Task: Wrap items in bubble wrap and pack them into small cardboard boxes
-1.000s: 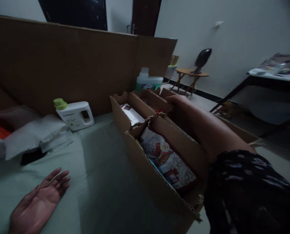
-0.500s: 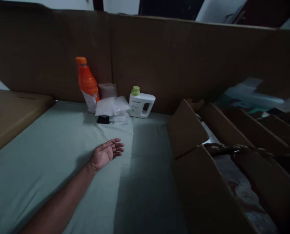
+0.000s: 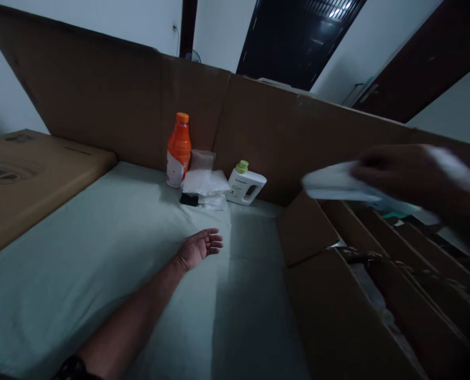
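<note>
My left hand [image 3: 199, 249] lies on the pale green sheet [image 3: 140, 227], palm turned up, fingers loosely apart and nothing in them. On the right, my right hand [image 3: 396, 171] is smeared by motion, its fingers closed on a flat whitish object [image 3: 332, 182] whose kind I cannot make out. Hand and object are above the cardboard compartments [image 3: 317, 301]. Beyond my left hand stand an orange-capped bottle [image 3: 179, 153] and a white jug with a green cap [image 3: 245, 186]. Between them are clear bubble-wrap packets [image 3: 205, 182] and a small black item [image 3: 189, 199].
A tall cardboard panel [image 3: 140, 111] runs along the back of the sheet. At the left lies a large flat cardboard box [image 3: 40, 179]. Past the panel are a dark door [image 3: 286, 42] and white walls.
My right hand has come into view at the right with the whitish object in it. My left hand keeps its palm-up pose. The camera view has shifted, showing more beyond the panel.
</note>
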Demonstrator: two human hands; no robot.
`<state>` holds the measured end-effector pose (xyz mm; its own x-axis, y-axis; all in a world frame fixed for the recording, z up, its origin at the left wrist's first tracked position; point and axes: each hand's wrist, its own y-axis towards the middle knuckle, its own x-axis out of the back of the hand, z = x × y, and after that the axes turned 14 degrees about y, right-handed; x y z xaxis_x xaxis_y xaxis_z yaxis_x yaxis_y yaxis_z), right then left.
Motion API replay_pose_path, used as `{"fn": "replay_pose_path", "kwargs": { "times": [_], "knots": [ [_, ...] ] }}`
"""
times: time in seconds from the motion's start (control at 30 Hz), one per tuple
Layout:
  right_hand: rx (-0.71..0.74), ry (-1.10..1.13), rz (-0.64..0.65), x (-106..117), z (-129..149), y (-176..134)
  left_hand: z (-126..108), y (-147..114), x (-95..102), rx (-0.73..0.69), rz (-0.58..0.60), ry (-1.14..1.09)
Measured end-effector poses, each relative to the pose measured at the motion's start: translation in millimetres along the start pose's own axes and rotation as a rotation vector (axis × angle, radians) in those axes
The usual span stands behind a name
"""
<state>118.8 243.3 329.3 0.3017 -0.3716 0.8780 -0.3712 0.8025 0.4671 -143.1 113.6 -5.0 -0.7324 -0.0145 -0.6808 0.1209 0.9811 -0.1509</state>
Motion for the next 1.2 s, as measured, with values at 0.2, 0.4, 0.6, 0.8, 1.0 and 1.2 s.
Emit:
{"fn": "replay_pose_path", "kwargs": {
  "times": [0.2, 0.4, 0.6, 0.8, 1.0, 1.2],
  "knots": [
    [0.313, 0.027, -0.001, -105.0, 123.4, 28.4, 1.6, 6.0, 2.1, -0.003, -0.008, -0.064],
    [0.378, -0.015, 0.087, -214.9, 141.7, 64.5, 5.7, 14.0, 6.5, 0.0, -0.004, -0.109],
    [0.237, 0.041, 0.368, -301.8, 142.9, 45.3, 7.7, 18.5, 11.2, 0.013, 0.014, -0.137],
    [0.13, 0.155, 0.454, -304.2, 135.0, 52.1, 7.5, 18.1, 12.4, 0.02, 0.016, -0.151],
    [0.087, 0.318, 0.331, -264.0, 125.0, 23.2, 2.1, 16.3, 12.0, 0.008, 0.005, -0.163],
    [-0.068, 0.666, 0.221, -236.7, 124.8, -123.0, -3.7, 5.0, 15.3, 0.04, 0.024, -0.112]
  ]
}}
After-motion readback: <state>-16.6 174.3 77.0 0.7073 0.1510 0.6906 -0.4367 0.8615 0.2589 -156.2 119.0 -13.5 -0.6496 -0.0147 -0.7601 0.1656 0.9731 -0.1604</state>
